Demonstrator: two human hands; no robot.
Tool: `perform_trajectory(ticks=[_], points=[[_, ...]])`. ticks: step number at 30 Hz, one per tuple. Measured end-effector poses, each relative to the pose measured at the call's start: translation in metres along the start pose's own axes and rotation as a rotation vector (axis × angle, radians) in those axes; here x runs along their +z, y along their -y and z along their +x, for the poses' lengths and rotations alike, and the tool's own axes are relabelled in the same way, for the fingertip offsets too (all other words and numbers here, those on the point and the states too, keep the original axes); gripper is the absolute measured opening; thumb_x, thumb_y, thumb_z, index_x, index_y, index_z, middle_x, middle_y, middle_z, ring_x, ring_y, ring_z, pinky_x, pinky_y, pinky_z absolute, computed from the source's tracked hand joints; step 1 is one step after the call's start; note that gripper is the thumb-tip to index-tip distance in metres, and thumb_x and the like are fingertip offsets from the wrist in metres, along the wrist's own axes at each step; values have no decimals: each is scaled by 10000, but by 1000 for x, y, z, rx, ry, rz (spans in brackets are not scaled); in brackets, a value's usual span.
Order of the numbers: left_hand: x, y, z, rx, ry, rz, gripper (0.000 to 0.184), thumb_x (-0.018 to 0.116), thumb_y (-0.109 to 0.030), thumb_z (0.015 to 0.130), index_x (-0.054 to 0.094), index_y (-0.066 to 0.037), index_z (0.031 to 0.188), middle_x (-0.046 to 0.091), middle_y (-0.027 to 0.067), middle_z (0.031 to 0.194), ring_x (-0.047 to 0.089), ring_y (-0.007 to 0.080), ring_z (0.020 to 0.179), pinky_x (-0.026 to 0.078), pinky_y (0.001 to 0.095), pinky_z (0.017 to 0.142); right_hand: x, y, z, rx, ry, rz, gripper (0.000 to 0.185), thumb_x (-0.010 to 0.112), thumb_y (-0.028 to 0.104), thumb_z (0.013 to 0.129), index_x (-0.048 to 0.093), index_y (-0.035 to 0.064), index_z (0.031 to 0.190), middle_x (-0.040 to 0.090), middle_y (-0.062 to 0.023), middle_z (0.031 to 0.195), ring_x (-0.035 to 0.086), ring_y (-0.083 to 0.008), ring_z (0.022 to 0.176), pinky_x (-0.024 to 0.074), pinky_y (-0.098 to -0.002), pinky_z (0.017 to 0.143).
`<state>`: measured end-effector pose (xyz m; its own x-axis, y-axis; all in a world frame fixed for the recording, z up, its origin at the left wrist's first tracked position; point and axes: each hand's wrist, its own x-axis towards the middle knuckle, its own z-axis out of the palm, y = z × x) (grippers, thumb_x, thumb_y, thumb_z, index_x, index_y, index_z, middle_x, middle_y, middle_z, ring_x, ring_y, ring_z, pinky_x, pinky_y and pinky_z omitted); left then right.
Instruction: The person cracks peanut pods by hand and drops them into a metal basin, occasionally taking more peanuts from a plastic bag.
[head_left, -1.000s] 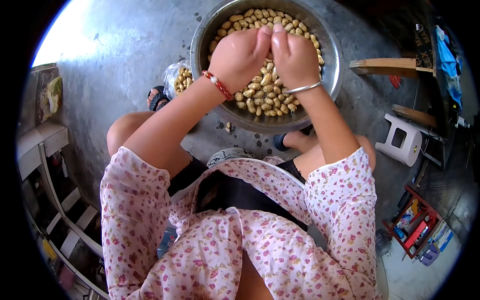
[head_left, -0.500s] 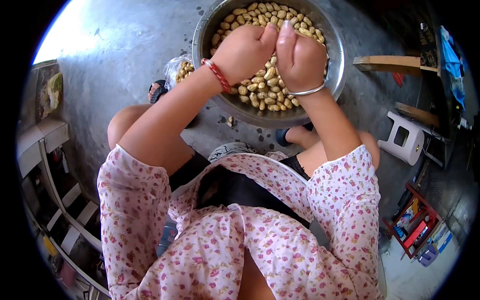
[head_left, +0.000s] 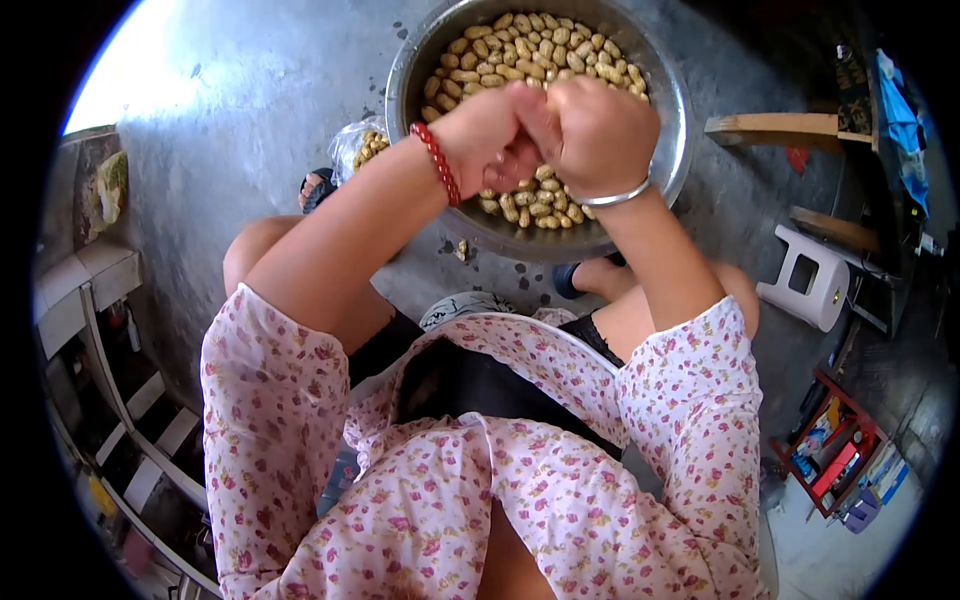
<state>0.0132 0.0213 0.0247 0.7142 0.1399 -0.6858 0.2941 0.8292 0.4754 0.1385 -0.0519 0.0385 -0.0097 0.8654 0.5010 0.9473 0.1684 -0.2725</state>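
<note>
A wide metal basin [head_left: 672, 130] holds many unshelled peanuts [head_left: 545, 45], and both of my hands are above it. My left hand [head_left: 490, 135], with a red beaded bracelet at the wrist, has its fingers curled in. Pressed against it is my right hand [head_left: 608, 135], closed like a fist, with a silver bangle on that wrist. Whatever the fingers grip between them is hidden by the hands. Peanuts show in front of and behind the hands in the basin.
Left of the basin stands a clear plastic bag [head_left: 347, 150] with more peanuts. A light plastic stool [head_left: 803, 277] and a wooden bar [head_left: 770, 127] are at the right. A red-framed rack [head_left: 830, 440] sits lower right; a shelf unit [head_left: 135, 400] lines the left.
My hands have come slightly down and turned inward, the thumbs no longer pointing up. The left fingers now show curled below the right fist.
</note>
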Motion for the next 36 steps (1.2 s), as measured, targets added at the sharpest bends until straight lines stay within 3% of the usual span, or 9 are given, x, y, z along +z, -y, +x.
perform_trajectory(ticks=[2, 4, 5, 6, 9, 20, 24, 27, 36], points=[[4, 4, -8, 16, 7, -121, 394, 430, -257, 914, 511, -103, 560, 393, 37, 427, 338, 156, 322, 226, 299, 315, 3, 4, -2, 27, -41, 60, 540, 429, 356, 947, 590, 35, 543, 536, -149, 496, 534, -310, 436, 413, -390, 434], [14, 27, 9, 992, -733, 827, 465, 396, -294, 940, 532, -81, 551, 465, 85, 448, 446, 234, 356, 359, 361, 363, 9, 7, -3, 277, -49, 255, 539, 437, 374, 944, 575, 49, 536, 540, -142, 511, 507, -298, 408, 397, -373, 415], [17, 19, -3, 986, -818, 1263, 503, 385, -323, 948, 559, -78, 545, 512, 103, 484, 524, 269, 431, 451, 387, 463, 15, 6, -5, 689, 43, 552, 495, 437, 409, 937, 589, 73, 607, 558, -83, 518, 466, -247, 369, 388, -335, 403], [10, 18, -2, 1255, -830, 1471, 443, 463, -333, 924, 562, -100, 560, 519, 64, 497, 534, 252, 452, 453, 367, 464, 27, 9, -3, 1162, 73, 1178, 443, 433, 426, 931, 537, 135, 615, 494, 3, 497, 366, -165, 334, 323, -300, 366], [6, 12, -20, 1509, -595, 1604, 270, 623, -283, 847, 580, -70, 687, 552, 68, 624, 555, 262, 525, 449, 355, 491, -4, -7, -7, 1301, 782, 1869, 411, 456, 470, 909, 400, 204, 602, 326, 67, 477, 206, -73, 345, 179, -234, 346], [7, 10, -12, 966, -455, 488, 217, 487, -196, 953, 567, -5, 890, 614, 92, 777, 616, 144, 729, 495, 295, 618, 4, -22, 8, 1151, 453, 1372, 658, 328, 647, 907, 464, 102, 565, 415, 4, 485, 388, -94, 383, 283, -227, 352], [-2, -8, -20, 839, -336, 69, 266, 377, -128, 969, 517, 68, 1082, 626, 165, 956, 640, 246, 903, 538, 345, 820, 20, -40, 1, 533, 662, 96, 511, 468, 490, 912, 606, 23, 761, 608, -137, 681, 630, -266, 625, 511, -387, 589], [-21, -7, -5, 673, -425, -129, 193, 425, -89, 907, 559, 43, 952, 621, 119, 889, 622, 211, 771, 544, 305, 743, 35, -14, -31, 303, 880, -47, 436, 570, 416, 866, 588, 53, 1106, 556, -205, 1118, 593, -328, 1016, 489, -410, 857], [-33, 20, 9, 342, -496, -260, 101, 443, -38, 877, 533, 3, 899, 549, 82, 808, 556, 188, 724, 495, 335, 656, 44, -23, -42, 129, 1109, -54, 255, 615, 45, 713, 653, 37, 966, 623, -184, 1006, 623, -332, 917, 507, -411, 794]])
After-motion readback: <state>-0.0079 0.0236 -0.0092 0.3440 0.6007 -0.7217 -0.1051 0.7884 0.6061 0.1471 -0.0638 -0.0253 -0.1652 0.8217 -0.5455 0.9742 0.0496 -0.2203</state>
